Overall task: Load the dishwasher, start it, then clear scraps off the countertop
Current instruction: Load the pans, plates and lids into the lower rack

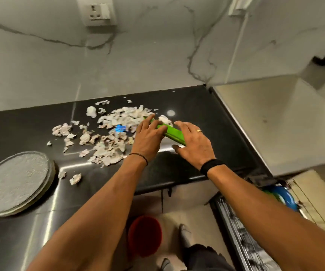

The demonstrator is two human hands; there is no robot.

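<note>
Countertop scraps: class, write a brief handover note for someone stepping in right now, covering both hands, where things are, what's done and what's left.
Left hand and right hand both rest on a green flat tool on the black countertop.
Pale scraps lie spread left of the tool; two stray bits sit near a round plate.
A red bin stands on the floor below the edge.
Done: nothing cleared that shows.
Left: gather scraps and remove them.

left hand (148,136): thin black cord; right hand (194,142): ring, black wristband

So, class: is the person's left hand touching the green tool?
Touching. The head view shows the left hand resting on the green tool, fingers overlapping its far end.
</note>
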